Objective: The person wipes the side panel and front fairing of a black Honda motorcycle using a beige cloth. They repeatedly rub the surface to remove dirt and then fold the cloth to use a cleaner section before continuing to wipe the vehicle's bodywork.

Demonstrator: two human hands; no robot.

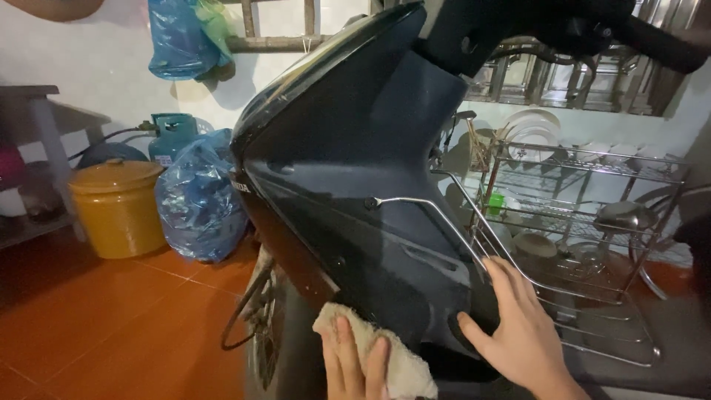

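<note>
A dark blue and black motorbike front panel [348, 170] fills the middle of the view. My left hand [354, 364] presses a cream-coloured cloth [396, 361] against the lower edge of the panel, fingers laid flat over the cloth. My right hand [518, 333] rests on the panel's lower right side, fingers spread, thumb on the dark surface and fingertips against the chrome wire basket [511, 252] mounted on the bike. The front wheel [263, 326] shows partly below the panel.
An orange lidded pot [117, 207], a blue plastic bag [198, 200] and a teal gas cylinder [172, 135] stand at the left on the orange tile floor [111, 326]. A metal dish rack [585, 200] with plates and bowls stands behind the bike at right.
</note>
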